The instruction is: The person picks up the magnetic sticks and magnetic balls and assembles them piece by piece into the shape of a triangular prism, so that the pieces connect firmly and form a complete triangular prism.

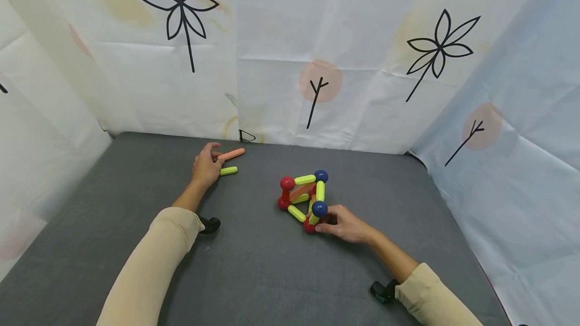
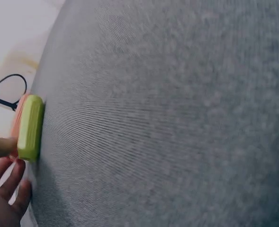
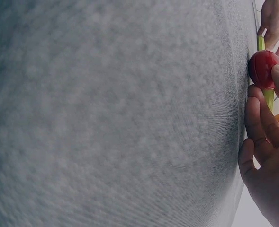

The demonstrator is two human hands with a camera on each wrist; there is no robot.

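In the head view, my left hand (image 1: 207, 166) is at the far side of the table, its thumb and fingers pinching the near end of an orange rod (image 1: 233, 154). A lime-green rod (image 1: 230, 170) lies just beside it; the left wrist view shows this green rod (image 2: 31, 127) in front of the orange one. My right hand (image 1: 344, 224) holds the near corner of a ball-and-rod frame (image 1: 296, 214), its thumb on a red ball (image 3: 263, 69) and the fingers behind. Blue balls (image 1: 319, 209) top two corners of the frame; red balls (image 1: 287, 183) form others, joined by green, orange and red rods.
A grey cloth-covered table (image 1: 254, 275) lies under everything. White patterned fabric (image 1: 272, 39) hangs along the back and both sides, meeting the table's far edge near my left hand. Each wrist wears a black strapped device (image 1: 382, 292).
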